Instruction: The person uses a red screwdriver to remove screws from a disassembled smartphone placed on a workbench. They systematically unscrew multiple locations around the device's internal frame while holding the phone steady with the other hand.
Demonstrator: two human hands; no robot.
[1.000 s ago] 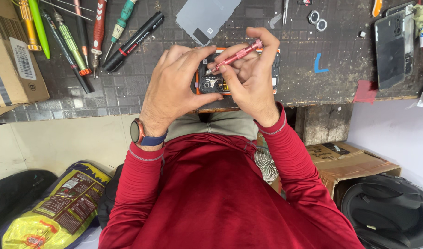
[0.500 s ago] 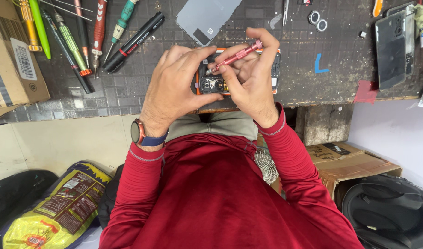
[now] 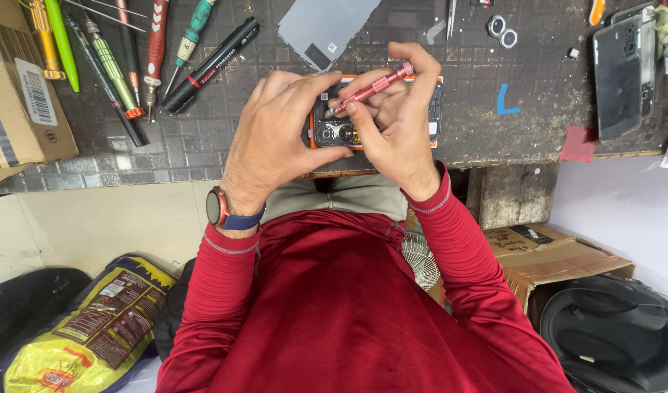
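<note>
An opened phone (image 3: 339, 134) with an orange frame lies back-up on the dark workbench mat (image 3: 203, 145); its camera modules and inner parts show. My left hand (image 3: 275, 138) grips the phone's left end and holds it steady. My right hand (image 3: 396, 120) pinches a small red precision screwdriver (image 3: 374, 86), whose tip rests on the phone's upper left area near the cameras. Most of the phone's right half is hidden under my right hand. I wear a red long-sleeved top and a wristwatch (image 3: 219, 207) on the left wrist.
Several screwdrivers and a black marker (image 3: 210, 64) lie at the mat's upper left. A grey back cover (image 3: 329, 28) rests above the phone, another dark phone (image 3: 625, 73) at the right. Cardboard boxes (image 3: 21, 109), a yellow bag (image 3: 86, 335) and a black helmet (image 3: 618, 335) surround me.
</note>
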